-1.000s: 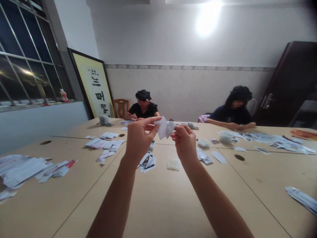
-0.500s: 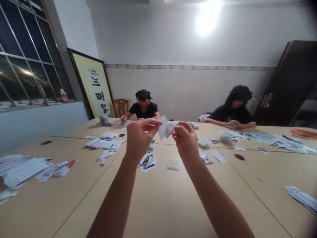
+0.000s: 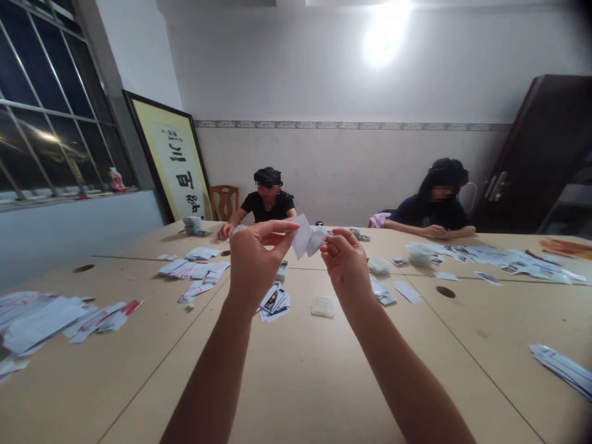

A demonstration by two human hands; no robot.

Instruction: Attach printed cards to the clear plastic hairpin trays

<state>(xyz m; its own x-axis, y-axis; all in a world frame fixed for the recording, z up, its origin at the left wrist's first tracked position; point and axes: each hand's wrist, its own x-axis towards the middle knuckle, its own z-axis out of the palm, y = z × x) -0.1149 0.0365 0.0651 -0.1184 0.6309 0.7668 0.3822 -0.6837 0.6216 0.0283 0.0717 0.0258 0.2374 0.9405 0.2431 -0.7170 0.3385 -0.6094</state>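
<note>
Held up over the table, a white card [image 3: 301,239] is pinched between the thumb and fingers of my left hand [image 3: 255,256]. My right hand [image 3: 345,262] pinches a small translucent whitish sleeve [image 3: 317,240] by its right side. Card and sleeve meet edge to edge between the hands; whether the card's edge is inside the sleeve I cannot tell. Beneath my hands lie a loose pile of photo cards [image 3: 274,302] and a small stack of clear sleeves [image 3: 322,306].
Across the pale table [image 3: 296,382] sit two people [image 3: 267,200] [image 3: 439,203]. White paper slips [image 3: 194,269] and a larger paper heap [image 3: 44,317] lie left. To the right are cards [image 3: 383,291], bagged sleeves [image 3: 420,254], scattered prints [image 3: 499,259] and a strip bundle [image 3: 559,368].
The card and sleeve have shifted slightly left in view, still pinched in my hands. The hand of the person at the left across the table has moved a little left.
</note>
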